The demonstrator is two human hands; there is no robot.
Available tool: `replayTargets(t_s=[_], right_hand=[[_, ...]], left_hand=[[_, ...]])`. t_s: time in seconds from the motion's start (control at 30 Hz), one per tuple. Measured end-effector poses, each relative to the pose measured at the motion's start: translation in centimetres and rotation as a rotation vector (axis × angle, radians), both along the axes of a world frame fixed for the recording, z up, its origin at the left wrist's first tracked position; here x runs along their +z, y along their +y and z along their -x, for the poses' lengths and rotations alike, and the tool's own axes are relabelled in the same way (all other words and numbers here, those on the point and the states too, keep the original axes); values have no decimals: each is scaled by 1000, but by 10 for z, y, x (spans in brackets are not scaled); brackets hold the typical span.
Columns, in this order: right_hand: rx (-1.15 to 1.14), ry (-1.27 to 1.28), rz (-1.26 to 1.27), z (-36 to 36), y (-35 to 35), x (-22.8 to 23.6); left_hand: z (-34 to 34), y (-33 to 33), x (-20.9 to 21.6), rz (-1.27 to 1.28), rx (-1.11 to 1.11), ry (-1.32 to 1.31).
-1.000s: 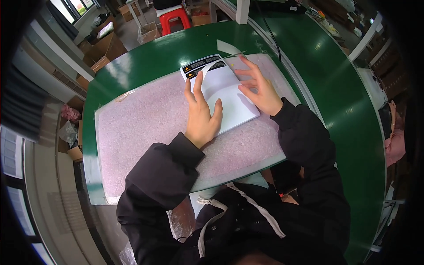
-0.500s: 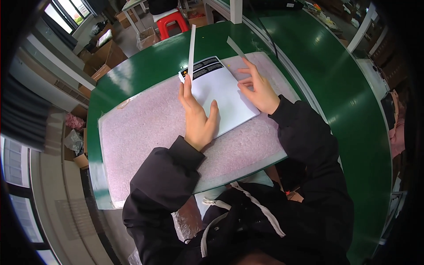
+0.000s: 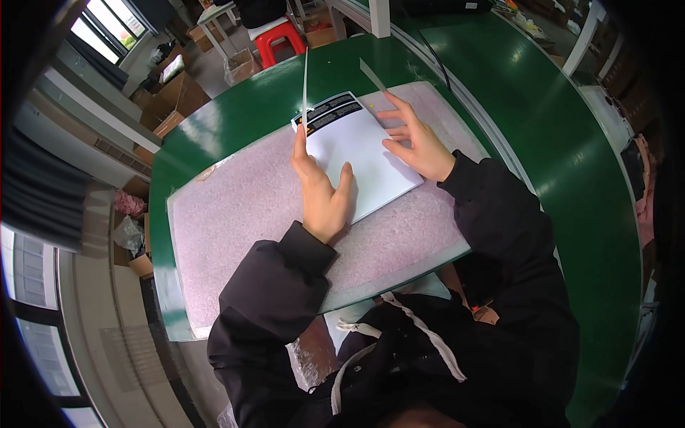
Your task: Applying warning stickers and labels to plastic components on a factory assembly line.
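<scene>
So the white paper booklet with black bands (image 3: 339, 146) sits just above frame centre, long axis slanting upper-left to lower-right, between a loosely spread left hand (image 3: 321, 189), which overlaps it more, and similarly relaxed right hand (image 3: 427, 148), thin whitish strips (image 3: 305, 89) at both hands' fingertips, can't tell if gripped or just stuck.

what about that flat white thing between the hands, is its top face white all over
No, the flat white thing has black printed bands across its far end.

A glossy green tabletop (image 3: 257, 107) under a pale pink mat (image 3: 235, 221), with a white booklet (image 3: 367, 157) on top
</scene>
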State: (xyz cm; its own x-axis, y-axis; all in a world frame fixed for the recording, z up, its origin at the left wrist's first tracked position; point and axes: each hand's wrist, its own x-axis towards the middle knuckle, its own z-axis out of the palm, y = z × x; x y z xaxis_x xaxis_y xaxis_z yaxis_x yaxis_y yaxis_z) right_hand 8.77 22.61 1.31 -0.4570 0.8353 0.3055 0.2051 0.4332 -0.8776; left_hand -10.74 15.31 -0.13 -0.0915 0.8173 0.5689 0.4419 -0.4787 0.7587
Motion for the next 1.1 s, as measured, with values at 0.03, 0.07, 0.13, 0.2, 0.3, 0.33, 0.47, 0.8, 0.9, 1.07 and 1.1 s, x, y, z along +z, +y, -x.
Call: replayTargets(t_s=[0.03,0.07,0.13,0.2,0.3,0.33,0.47,0.8,0.9,1.07,1.1], right_hand=[[-2,4,1,0,0,-1],[-9,-13,-8,0,-1,-1],[-23,-45,-25,0,-1,-3],[-32,-43,-17,1,-1,-4],[-45,-44,0,2,4,-6],[-73,-79,-98,1,7,-7],[-70,-170,-290,12,46,2],[101,-431,-353,73,105,-15],[93,-368,-418,76,108,-26],[76,-315,-460,78,109,-33],[77,-314,-460,79,109,-33]], left_hand=[[0,0,0,1,-2,4],[0,0,-1,0,-2,12],[-1,-1,-1,0,-1,29],[-1,-2,-1,1,10,70],[-2,-6,3,4,38,147],[-6,-10,8,-53,28,218],[-15,-18,17,-184,-8,408],[-14,-17,16,-100,-78,507],[-13,-16,14,-52,-51,515],[-12,-15,14,-11,-33,518],[-12,-16,13,-10,-32,519]])
